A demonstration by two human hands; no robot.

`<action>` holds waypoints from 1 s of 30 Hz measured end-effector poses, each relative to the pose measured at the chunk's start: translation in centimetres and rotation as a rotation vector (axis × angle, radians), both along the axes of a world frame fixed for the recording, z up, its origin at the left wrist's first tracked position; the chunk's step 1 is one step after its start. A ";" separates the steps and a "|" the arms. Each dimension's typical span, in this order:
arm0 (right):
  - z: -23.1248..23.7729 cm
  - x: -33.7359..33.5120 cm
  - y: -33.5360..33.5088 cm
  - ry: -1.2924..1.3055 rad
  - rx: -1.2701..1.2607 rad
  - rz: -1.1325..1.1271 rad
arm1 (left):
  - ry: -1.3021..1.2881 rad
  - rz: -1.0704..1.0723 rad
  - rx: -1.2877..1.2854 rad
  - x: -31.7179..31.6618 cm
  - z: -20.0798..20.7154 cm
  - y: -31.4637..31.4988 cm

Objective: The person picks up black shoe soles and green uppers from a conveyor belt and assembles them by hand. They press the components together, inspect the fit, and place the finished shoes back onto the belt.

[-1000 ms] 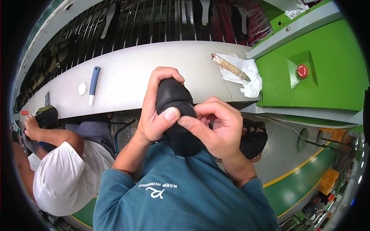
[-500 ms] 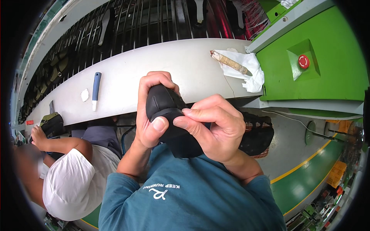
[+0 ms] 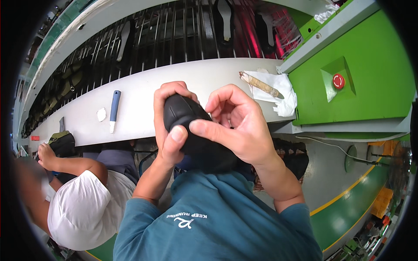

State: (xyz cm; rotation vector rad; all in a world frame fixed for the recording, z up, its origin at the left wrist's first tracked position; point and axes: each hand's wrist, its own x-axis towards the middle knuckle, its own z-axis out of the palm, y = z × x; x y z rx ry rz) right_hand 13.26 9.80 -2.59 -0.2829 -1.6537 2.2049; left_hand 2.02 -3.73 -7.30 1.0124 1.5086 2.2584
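A black shoe [image 3: 185, 112] is held in front of my chest, its rounded toe end up and away from me. My left hand [image 3: 169, 126] wraps it from the left, fingers over the far end and thumb on the near side. My right hand [image 3: 241, 126] is at the shoe's right side. Its thumb tip rests against the black surface, while the index finger is curled and lifted apart from the thumb. The shoe's lower part is dark against my shirt, so its detail is hard to make out.
On the white ledge [image 3: 150, 85] lie a blue-handled blade tool [image 3: 114, 108], a white scrap [image 3: 101, 114] and a tan wrapped stick [image 3: 263, 84] on white cloth [image 3: 285, 96]. Dark rollers [image 3: 174, 35] carry shoes beyond. A green machine housing [image 3: 370, 95] stands right; a co-worker [image 3: 80, 213] sits left.
My right index finger has lifted off the shoe and opened away from the thumb, which has slid slightly left. My left hand keeps its hold. The view has tilted slightly upward.
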 end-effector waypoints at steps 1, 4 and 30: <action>0.6 -0.8 0.2 -0.035 0.121 -0.021 | -0.030 0.040 0.069 -0.2 -0.2 0.9; 0.3 -3.1 0.1 -0.014 0.473 -0.134 | -0.024 0.169 0.286 -1.8 -2.5 3.0; -9.3 -4.4 -3.9 0.098 0.905 -0.124 | -0.044 0.483 0.044 0.8 -12.9 -5.1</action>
